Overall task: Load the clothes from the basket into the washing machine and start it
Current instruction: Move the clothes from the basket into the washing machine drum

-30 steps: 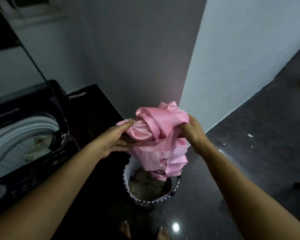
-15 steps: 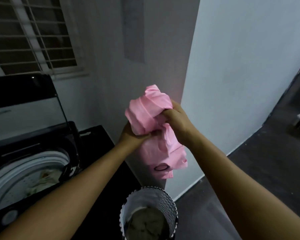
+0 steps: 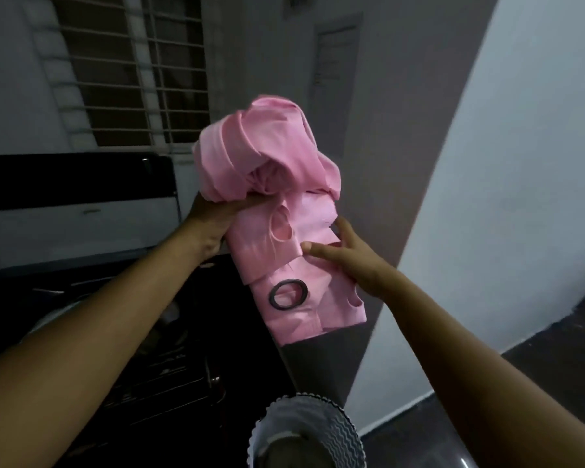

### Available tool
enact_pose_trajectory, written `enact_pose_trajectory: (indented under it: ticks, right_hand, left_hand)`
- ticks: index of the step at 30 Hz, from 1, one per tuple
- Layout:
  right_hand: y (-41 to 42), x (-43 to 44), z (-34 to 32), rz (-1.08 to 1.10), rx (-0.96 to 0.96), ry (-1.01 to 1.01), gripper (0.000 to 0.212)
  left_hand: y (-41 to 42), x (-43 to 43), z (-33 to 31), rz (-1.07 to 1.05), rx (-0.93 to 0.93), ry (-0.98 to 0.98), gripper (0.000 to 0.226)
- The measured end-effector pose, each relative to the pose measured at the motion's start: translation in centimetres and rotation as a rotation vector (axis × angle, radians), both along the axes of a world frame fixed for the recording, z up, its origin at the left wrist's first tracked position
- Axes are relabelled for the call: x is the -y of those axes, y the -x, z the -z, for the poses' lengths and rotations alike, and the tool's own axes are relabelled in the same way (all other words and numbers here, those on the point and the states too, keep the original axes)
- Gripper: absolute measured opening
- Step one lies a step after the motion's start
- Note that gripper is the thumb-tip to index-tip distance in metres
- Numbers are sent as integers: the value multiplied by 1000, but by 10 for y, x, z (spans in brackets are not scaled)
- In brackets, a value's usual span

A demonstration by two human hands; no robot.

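A bundled pink cloth (image 3: 277, 211) with a dark ring (image 3: 288, 294) is held up above the basket (image 3: 321, 430), the left hand (image 3: 213, 228) gripping its bunched middle, the right hand (image 3: 348, 261) open with fingers spread against it, and the washer (image 3: 81, 211) left of the basket.
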State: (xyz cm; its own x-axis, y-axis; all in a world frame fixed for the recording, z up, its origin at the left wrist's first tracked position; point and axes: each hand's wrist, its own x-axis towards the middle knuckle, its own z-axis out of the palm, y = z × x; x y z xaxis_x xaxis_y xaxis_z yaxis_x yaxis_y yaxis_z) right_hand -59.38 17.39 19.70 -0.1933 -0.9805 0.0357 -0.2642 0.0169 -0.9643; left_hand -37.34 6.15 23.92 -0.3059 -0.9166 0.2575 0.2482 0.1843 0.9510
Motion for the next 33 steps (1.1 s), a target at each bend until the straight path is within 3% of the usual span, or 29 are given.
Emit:
enact_pose_trajectory:
  ticks: [3, 9, 12, 14, 15, 20, 24, 26, 28, 30, 33]
  right_hand:
    - [-56, 51, -16, -152, 94, 74, 75]
    - [-176, 139, -13, -227, -9, 86, 40]
    - [-234, 178, 17, -211, -49, 30, 24]
    - [-264, 198, 44, -222, -53, -16, 29]
    - [-278, 210, 60, -235, -41, -25, 33]
    - [-324, 249, 114, -257, -1, -211, 44]
    - [-338, 282, 143, -143, 135, -342, 26]
    - [-340, 295, 157, -80, 175, -399, 20]
    - [-340, 304, 177, -25, 134, -429, 20]
    - [-340, 307, 194, -26, 76, -449, 12]
    - [-343, 312, 223, -86, 28, -495, 6]
  left_hand:
    - [-58, 16, -10, 1, -9, 0, 70]
    - [-190, 58, 6, -141, 107, 26, 57]
    - [-254, 83, 38, -229, 206, -11, 74]
    - [-285, 100, 68, -282, 274, -31, 99]
    - [-300, 109, 85, -294, 303, -41, 100]
    - [-339, 150, 171, -316, 474, 48, 76]
    - [-349, 189, 239, -401, 881, 97, 51]
    - [-344, 198, 264, -422, 1043, 93, 57]
    - [-338, 199, 281, -340, 1187, 15, 87]
    - [-334, 200, 297, -99, 1284, -36, 107]
    - [-334, 202, 324, 416, 1269, -173, 92]
